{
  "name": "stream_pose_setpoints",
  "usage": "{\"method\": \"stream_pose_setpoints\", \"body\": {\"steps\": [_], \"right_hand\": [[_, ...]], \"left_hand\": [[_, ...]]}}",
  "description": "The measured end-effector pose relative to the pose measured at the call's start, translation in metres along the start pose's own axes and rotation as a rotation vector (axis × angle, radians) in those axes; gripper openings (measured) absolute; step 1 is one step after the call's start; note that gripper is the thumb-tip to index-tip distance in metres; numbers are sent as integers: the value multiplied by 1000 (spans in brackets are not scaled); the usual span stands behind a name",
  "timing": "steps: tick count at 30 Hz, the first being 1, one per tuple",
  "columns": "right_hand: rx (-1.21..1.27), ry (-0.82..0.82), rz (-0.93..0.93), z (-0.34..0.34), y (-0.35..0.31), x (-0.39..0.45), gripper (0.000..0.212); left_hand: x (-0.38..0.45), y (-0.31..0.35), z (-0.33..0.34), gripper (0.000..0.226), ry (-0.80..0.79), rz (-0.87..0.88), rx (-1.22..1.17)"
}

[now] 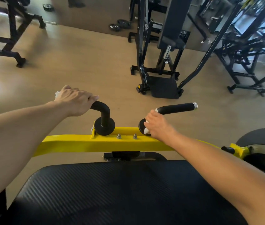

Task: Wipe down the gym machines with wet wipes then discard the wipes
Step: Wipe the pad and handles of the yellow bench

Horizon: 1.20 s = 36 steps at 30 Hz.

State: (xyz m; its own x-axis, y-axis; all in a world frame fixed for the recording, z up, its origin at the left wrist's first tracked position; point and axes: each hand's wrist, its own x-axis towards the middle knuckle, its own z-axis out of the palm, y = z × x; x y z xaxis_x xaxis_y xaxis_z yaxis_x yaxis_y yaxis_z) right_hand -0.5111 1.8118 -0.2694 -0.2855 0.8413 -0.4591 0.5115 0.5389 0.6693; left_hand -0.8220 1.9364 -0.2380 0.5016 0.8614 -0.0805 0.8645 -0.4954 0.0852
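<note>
White wet wipes [146, 131], centre frame: right hand [157, 125] curled round one at right handle [176, 108] base; left hand [74, 101] grips left handle [101, 109], wipe [57, 94] edge peeking out. Wipes likely soft, limp, slippery; bunch in palm.

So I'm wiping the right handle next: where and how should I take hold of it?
Probably wrap the wipe round the straight black stretch of the right handle, coming from above. The right hand sits at its bent base; the straight bar runs level to the silver end cap, so you can slide along it.
</note>
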Motion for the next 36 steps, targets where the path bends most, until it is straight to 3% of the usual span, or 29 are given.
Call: {"method": "stream_pose_setpoints", "body": {"steps": [3,7,11,14,17,20,21,23,26,32,36], "right_hand": [[242,98,112,2,29,-15,42],[829,254,521,33,59,-49,49],[964,289,822,50,69,-61,54],[1139,348,1029,21,61,-35,56],[1591,470,1005,-38,40,11,53],[1860,439,765,-108,5,59,52],[1869,406,654,-129,-10,72,54],[1642,396,490,-166,-44,93,58],[1243,528,476,-200,-72,105,60],[1171,603,383,-209,-77,126,51],[1018,697,410,-177,-84,119,51]], "left_hand": [[-1,-1,-2,44,7,-8,-2],[-8,-4,-1,50,64,-37,-42],[-16,-14,-8,49,81,-89,-81],[-20,-26,-10,47,104,-237,-193],[-21,-30,-11,47,116,-301,-300],[-21,-32,-13,46,120,-336,-421],[-21,-33,-14,46,122,-349,-467],[-22,-39,-14,46,114,-390,-519],[-29,-48,-16,47,110,-449,-592],[-48,-59,-17,44,177,-557,-818],[-54,-59,-19,41,151,-546,-895]]}}
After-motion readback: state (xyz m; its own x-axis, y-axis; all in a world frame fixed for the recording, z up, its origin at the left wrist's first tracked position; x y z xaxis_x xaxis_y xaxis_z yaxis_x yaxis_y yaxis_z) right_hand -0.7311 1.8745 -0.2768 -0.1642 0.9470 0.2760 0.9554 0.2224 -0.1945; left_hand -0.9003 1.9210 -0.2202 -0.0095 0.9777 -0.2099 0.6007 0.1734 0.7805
